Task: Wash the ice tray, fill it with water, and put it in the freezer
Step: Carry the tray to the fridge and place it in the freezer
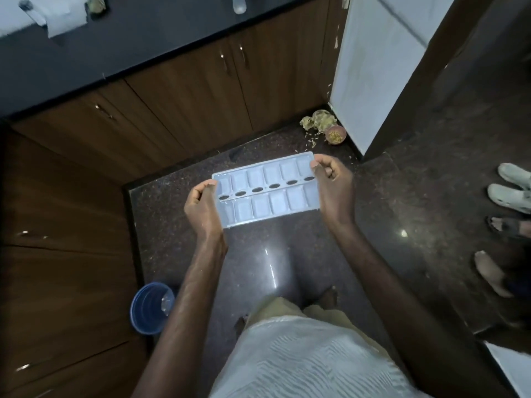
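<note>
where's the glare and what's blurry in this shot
Head view: dim; a bright reflection streaks the polished floor below the ice tray; the paper towel roll at top left is blur-smeared; wide-angle distortion bows the countertop edge; the left hand and right hand gripping the tray look fairly sharp.

No readable text, label, brand, number or sign shows anywhere.

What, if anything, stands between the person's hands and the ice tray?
Nothing visible does. The left hand and the right hand already grip the ice tray, one at each short end.
</note>
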### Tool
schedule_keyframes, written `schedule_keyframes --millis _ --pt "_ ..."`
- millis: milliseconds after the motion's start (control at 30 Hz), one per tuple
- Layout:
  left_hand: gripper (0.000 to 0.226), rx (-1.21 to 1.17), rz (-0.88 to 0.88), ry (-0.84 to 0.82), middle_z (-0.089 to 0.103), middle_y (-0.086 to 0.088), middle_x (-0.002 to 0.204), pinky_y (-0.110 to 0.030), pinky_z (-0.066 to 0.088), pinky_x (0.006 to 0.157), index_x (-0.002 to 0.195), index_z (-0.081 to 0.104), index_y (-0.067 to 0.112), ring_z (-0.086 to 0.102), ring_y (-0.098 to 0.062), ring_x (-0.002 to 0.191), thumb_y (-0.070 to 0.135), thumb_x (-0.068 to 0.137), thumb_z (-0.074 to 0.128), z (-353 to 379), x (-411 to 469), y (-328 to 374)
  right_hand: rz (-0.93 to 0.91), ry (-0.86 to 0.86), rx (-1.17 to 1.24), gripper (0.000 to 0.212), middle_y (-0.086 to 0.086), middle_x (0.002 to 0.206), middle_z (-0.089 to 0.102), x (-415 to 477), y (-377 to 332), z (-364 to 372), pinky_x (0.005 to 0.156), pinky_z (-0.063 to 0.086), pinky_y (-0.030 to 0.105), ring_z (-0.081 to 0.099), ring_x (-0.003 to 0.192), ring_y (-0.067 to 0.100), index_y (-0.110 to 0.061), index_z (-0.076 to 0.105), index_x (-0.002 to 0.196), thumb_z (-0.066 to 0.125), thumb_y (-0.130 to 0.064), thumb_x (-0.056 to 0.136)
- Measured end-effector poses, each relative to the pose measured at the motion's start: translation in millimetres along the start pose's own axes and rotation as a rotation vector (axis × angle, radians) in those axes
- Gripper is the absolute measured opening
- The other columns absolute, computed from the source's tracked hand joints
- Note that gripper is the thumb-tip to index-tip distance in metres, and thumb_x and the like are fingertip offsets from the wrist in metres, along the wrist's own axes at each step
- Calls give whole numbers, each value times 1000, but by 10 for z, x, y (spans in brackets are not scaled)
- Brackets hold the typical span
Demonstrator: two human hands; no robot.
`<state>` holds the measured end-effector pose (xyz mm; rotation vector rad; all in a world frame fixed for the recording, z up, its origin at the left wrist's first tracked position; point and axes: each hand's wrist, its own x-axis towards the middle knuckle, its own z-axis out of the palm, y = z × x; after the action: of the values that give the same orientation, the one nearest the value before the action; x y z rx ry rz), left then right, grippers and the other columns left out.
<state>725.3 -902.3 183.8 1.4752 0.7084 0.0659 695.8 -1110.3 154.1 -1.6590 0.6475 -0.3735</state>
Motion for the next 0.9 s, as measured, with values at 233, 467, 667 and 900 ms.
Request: schedule_keyframes --millis 233,467,667,900 --pt "13 -38 -15 14 75 -1 87 -20 54 53 103 75 10 71 -10 68 15 98 63 1293 -364 -20 -11 17 -13 16 -19 88 72 1130 -74 -817 76 54 23 64 79 -4 -19 77 107 66 -21 96" --pt "14 -31 2 27 77 -9 95 -26 59 60 103 75 11 71 -18 78 16 97 63 2371 -271 -23 -1 -20 -50 18 -15 102 72 2181 -65 -1230 84 60 30 69 92 2 -21 77 111 64 -24 98" --pt "10 -44 -13 57 77 -6 92 -29 56 61 97 75 15 72 -16 75 19 97 66 3224 -122 21 29 -42 -85 19 -22 96 71 3048 -125 -1436 88 61 37 68 92 1 -22 76 113 65 -27 98" --pt "10 -56 29 41 78 -10 98 -38 62 71 95 76 18 74 -22 85 22 95 67 4152 -41 252 31 -59 -65 22 -16 101 72 3969 -280 -1708 77 55 19 68 92 1 -17 75 118 65 -23 99"
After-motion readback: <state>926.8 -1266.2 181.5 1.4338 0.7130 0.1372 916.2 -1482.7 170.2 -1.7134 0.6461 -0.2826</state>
